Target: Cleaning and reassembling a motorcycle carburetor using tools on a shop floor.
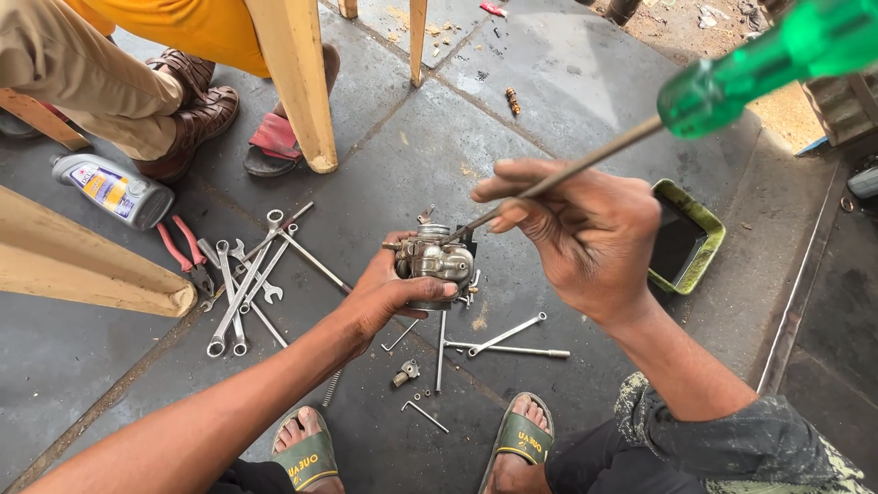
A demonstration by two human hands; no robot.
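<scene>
small grey cast-metal carburettor body (pixel 437 260) with brass fittings, held above floor | left hand (pixel 389 291) wrapped around its underside | right hand (pixel 585 233) pinching steel shaft of green-handled screwdriver (pixel 732 87), tip at carburettor top | dark concrete floor (pixel 512 137): scattered steel spanners (pixel 240 284), red-handled pliers (pixel 183 256), green tray (pixel 688 238), grey oil bottle (pixel 114 189)

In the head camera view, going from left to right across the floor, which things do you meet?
Grey bottle → red-handled pliers → pile of spanners → metal carburettor in the left hand → right hand with the green-handled screwdriver → green tray.
</scene>
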